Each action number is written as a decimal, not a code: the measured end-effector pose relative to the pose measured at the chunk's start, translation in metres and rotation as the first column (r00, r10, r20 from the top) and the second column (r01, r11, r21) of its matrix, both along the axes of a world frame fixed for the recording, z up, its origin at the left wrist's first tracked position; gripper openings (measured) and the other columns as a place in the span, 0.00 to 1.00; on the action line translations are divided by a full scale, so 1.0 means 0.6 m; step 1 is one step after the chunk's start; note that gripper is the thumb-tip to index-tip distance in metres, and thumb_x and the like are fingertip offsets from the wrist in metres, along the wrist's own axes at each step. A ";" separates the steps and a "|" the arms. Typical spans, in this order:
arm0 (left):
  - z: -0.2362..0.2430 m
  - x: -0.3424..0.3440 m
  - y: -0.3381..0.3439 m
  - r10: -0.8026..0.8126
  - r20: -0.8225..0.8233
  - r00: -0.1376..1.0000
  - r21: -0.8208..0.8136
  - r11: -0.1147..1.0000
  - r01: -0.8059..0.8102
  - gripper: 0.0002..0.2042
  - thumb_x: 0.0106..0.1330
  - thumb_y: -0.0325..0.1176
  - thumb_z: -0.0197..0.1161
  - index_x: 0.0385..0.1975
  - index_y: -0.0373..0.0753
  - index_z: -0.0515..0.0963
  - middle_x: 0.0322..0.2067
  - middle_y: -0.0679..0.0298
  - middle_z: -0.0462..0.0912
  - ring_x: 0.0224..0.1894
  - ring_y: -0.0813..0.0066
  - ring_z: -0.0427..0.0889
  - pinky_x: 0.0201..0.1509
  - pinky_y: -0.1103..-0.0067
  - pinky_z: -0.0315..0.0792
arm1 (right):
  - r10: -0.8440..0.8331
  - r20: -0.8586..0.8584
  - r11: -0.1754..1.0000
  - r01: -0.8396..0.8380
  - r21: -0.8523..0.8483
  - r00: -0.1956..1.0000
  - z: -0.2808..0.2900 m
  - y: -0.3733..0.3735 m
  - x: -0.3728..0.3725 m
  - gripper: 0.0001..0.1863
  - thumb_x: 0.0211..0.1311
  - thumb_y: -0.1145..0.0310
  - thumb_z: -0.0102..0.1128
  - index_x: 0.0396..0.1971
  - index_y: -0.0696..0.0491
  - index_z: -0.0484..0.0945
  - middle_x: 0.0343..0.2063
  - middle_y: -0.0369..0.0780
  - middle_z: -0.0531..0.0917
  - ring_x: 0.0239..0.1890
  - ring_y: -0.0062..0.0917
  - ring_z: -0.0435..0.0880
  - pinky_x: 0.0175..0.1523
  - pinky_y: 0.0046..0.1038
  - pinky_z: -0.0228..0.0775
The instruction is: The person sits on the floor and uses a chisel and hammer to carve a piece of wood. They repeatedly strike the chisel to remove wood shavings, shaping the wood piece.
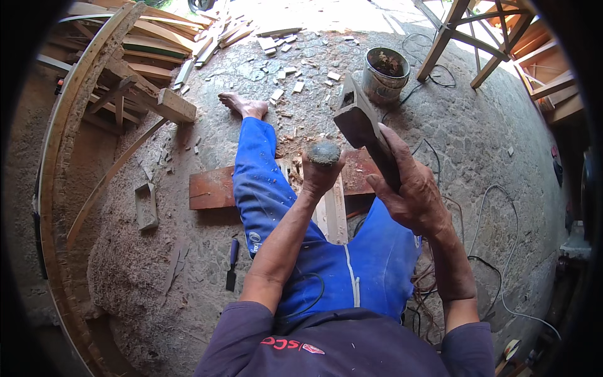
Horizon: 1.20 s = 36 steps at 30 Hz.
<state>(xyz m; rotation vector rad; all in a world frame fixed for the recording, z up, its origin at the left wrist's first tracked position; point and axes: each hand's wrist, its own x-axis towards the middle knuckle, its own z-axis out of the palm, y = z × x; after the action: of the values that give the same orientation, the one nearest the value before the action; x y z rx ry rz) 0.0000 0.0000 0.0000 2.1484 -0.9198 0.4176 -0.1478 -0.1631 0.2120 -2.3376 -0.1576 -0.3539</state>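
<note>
Rough grey floor (490,144), littered with wood chips, too many to count; 1 stack of timber (157,47) far left, 1 long curved wooden frame (55,169) along the left side, 1 wooden trestle (441,44) far right.

Two hands in view, both occupied. Left hand (317,179): fingers closed around 1 upright tool with a round, worn grey top (323,152); its lower end is hidden, type can't be told. Right hand (411,191): fingers wrapped round the dark handle of 1 blocky-headed mallet (357,122), head raised to the far side, just right of the left hand.

One pale wood piece (336,217) lies between the two blue trouser legs (260,169), under and near of the left hand. One reddish-brown plank (212,188) runs crosswise beneath.

Also on floor: 1 blue-handled chisel (232,265) near left, 1 shallow rectangular tray (146,204) left, 1 bucket (381,89) far right, several cables on the right, exact count unclear. One bare foot (244,105) visible, far left.
</note>
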 end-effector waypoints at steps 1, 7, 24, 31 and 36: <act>0.013 -0.006 -0.005 0.011 -0.009 1.000 -0.009 1.000 -0.011 0.11 0.56 0.40 0.73 0.34 0.44 0.83 0.31 0.64 0.83 0.38 0.59 0.82 0.41 0.61 0.68 | 0.004 0.079 0.999 0.000 -0.053 0.997 0.014 0.009 0.005 0.42 0.66 0.67 0.65 0.75 0.48 0.52 0.53 0.56 0.82 0.50 0.51 0.86 0.51 0.44 0.80; 0.069 -0.031 -0.027 -0.081 -0.043 0.996 -0.363 0.930 0.059 0.10 0.57 0.29 0.72 0.39 0.39 0.83 0.32 0.60 0.87 0.36 0.59 0.88 0.38 0.69 0.79 | -0.049 -0.414 0.930 -0.110 -0.351 0.909 -0.024 0.016 0.012 0.33 0.66 0.69 0.61 0.69 0.53 0.60 0.42 0.57 0.85 0.43 0.54 0.87 0.45 0.50 0.79; 0.022 -0.006 0.002 -0.184 -0.241 0.953 -0.363 0.928 0.087 0.08 0.63 0.30 0.71 0.36 0.34 0.82 0.29 0.61 0.86 0.32 0.67 0.86 0.41 0.69 0.78 | -0.098 -0.451 0.847 -0.164 -0.506 0.887 0.015 0.050 0.014 0.27 0.59 0.76 0.61 0.59 0.57 0.63 0.34 0.57 0.84 0.40 0.57 0.86 0.43 0.52 0.78; 0.094 0.011 -0.026 -0.184 -0.506 0.843 -0.455 0.887 -0.080 0.15 0.61 0.37 0.78 0.22 0.36 0.79 0.19 0.68 0.82 0.21 0.81 0.78 0.29 0.76 0.73 | -0.264 -0.318 0.945 0.310 0.104 0.911 -0.094 0.007 -0.082 0.27 0.61 0.72 0.64 0.60 0.53 0.69 0.31 0.54 0.83 0.37 0.56 0.85 0.40 0.46 0.74; 0.090 -0.019 -0.037 -0.182 -0.302 0.936 -0.506 0.862 0.004 0.14 0.61 0.31 0.76 0.21 0.37 0.77 0.17 0.69 0.77 0.19 0.79 0.75 0.26 0.76 0.70 | -0.372 -0.446 0.914 0.406 -0.020 0.814 -0.184 -0.048 -0.130 0.26 0.62 0.71 0.65 0.60 0.54 0.69 0.34 0.56 0.84 0.40 0.55 0.86 0.43 0.44 0.76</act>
<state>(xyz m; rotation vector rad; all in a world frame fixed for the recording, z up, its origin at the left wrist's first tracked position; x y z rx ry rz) -0.0117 -0.0223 0.0543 1.6201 -0.6277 0.1926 -0.2259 -0.1919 0.1016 -2.2974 0.5588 -0.0105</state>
